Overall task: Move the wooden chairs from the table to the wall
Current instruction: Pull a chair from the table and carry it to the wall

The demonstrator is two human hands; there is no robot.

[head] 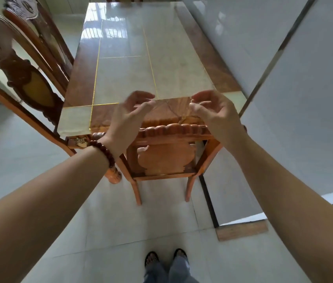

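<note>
Chair (165, 152) sits dead centre, tucked under the near end of the table (133, 64), carved top rail just poking out. Two more chairs (28, 78) stand at the upper left along the table's side, so three clear ones, maybe a fourth at the top edge. Left hand (129, 117) and right hand (214, 113) hover over the rail, fingers loosely curled and open, gripping nothing. One bead bracelet (102, 150) on the left wrist.
</note>
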